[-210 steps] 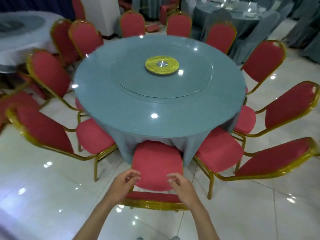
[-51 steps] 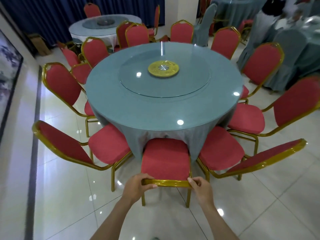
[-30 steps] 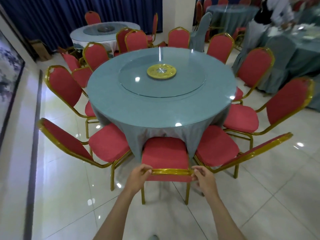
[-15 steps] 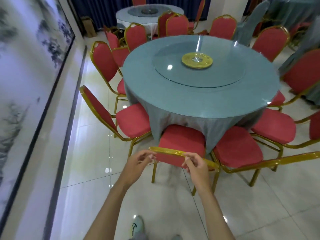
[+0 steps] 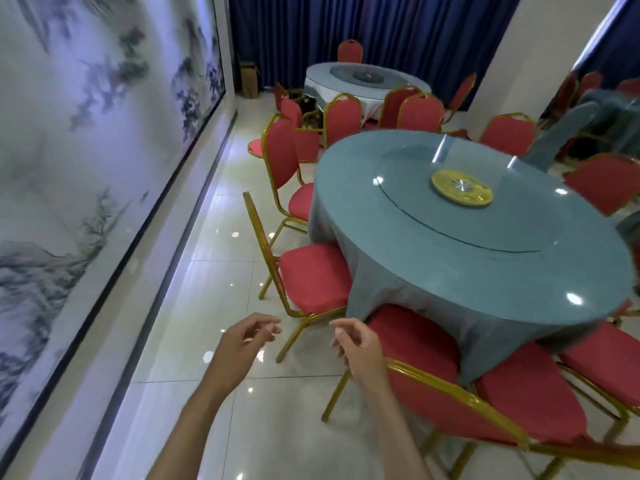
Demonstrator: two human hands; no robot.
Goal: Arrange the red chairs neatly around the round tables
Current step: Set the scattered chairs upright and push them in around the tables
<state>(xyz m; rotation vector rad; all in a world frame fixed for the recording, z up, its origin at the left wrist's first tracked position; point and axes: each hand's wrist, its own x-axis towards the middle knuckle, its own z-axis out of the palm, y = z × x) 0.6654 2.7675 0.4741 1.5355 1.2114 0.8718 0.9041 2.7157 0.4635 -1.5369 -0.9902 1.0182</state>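
Observation:
A round table (image 5: pixel 433 265) with a blue-grey cloth and a glass turntable fills the right half. Red chairs with gold frames ring it. The nearest chair (image 5: pixel 415 344) has its seat tucked under the cloth, and its gold back rail runs just to the right of my right hand (image 5: pixel 360 348). Another red chair (image 5: pixel 311 278) stands to its left, its back toward the wall. My left hand (image 5: pixel 242 341) hovers over the floor in front of that chair. Both hands are empty, fingers loosely curled and apart, touching no chair.
A long wall mural (image 5: pixel 86 150) runs down the left, leaving a tiled aisle (image 5: pixel 207 271) between it and the chairs. A second round table (image 5: pixel 363 81) with red chairs stands farther back before blue curtains. More red chairs crowd the right edge.
Both hands have let go of the nearest chair's gold back rail and drawn apart. The view has swung left, toward the wall and the neighbouring chair.

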